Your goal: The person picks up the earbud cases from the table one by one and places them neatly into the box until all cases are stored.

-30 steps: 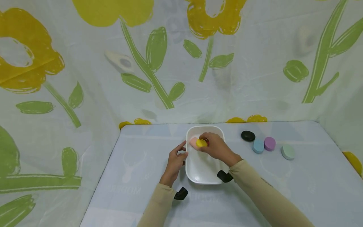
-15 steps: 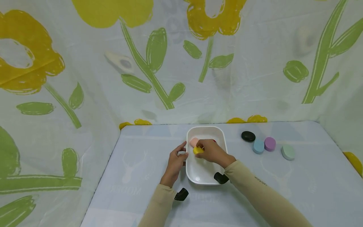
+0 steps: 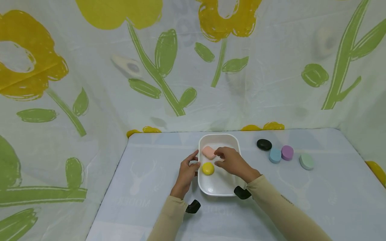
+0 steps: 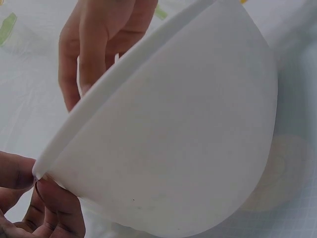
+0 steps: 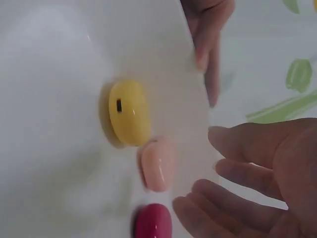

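A white dish (image 3: 219, 136) stands on the table in front of me. Inside it lie a yellow round piece (image 3: 208, 168) and a pink piece (image 3: 208, 152). The right wrist view also shows a red piece (image 5: 151, 223) beside the pink piece (image 5: 157, 164) and the yellow piece (image 5: 130, 113). My left hand (image 3: 196, 160) pinches the dish's left rim, with the thumb on top and fingers beneath the rim (image 4: 54, 208). My right hand (image 3: 218, 159) hovers over the dish just right of the yellow piece, fingers relaxed and holding nothing.
To the right of the dish lie a black piece (image 3: 264, 144), a blue piece (image 3: 274, 155), a purple piece (image 3: 287, 152) and a pale green piece (image 3: 306, 161). Flower-printed cloth walls enclose the table at the back and both sides.
My right hand carried the yellow piece toward the dish's left front, set it down and let go. It now hovers to the right. The left hand has stayed on the rim.
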Tool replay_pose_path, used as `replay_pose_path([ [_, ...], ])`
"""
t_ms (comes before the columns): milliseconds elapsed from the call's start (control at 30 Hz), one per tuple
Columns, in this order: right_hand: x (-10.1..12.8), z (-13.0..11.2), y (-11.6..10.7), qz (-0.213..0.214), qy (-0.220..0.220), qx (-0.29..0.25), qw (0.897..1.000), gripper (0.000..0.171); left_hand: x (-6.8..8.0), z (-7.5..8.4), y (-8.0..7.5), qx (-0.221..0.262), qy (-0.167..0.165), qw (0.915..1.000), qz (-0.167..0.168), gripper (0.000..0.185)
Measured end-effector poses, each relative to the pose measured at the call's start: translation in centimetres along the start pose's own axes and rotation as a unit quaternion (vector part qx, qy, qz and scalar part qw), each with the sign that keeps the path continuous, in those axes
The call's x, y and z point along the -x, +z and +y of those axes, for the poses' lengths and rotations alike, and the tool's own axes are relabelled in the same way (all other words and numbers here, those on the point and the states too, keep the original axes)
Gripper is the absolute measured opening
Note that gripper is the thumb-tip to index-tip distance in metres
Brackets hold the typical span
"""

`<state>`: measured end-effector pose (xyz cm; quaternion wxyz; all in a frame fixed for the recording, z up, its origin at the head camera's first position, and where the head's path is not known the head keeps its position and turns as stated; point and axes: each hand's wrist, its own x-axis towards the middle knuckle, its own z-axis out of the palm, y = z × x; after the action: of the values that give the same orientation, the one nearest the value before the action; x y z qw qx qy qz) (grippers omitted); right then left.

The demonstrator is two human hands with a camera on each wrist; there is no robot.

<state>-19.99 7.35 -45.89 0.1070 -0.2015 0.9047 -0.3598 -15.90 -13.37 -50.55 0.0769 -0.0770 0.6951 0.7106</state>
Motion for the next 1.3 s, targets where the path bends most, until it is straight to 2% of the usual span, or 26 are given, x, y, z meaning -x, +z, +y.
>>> replay_pose_path([
  [100, 1.1, 0.4, -0.9, 0.033, 0.013, -0.026, 0.999, 0.034, 0.1, 0.1, 0.1, -0.006, 0.000, 1.0000, 0.003, 0.054],
  [267, 3.0, 1.7, -2.4, 0.088, 0.046, -0.038, 0.994, 0.038, 0.1, 0.0, 0.0, -0.006, 0.004, 1.0000, 0.003, 0.054],
  [467, 5.2, 4.4, -3.9, 0.143, 0.071, -0.043, 0.986, 0.039, 0.0, -0.2, 0.0, -0.007, -0.001, 1.0000, 0.005, 0.054],
  [867, 8.6, 11.3, -5.3, 0.247, 0.081, 0.000, 0.966, 0.037, 0.1, -0.3, 0.1, -0.009, 0.000, 0.9999, 0.005, 0.054],
  [1100, 9.0, 14.0, -5.5, 0.274, 0.085, 0.038, 0.957, 0.043, 0.1, -0.2, 0.1, -0.003, 0.002, 1.0000, 0.001, 0.054],
  [1300, 8.9, 15.1, -5.3, 0.297, 0.074, 0.069, 0.950, 0.048, 0.0, -0.1, 0.3, -0.001, -0.001, 1.0000, 0.001, 0.054],
])
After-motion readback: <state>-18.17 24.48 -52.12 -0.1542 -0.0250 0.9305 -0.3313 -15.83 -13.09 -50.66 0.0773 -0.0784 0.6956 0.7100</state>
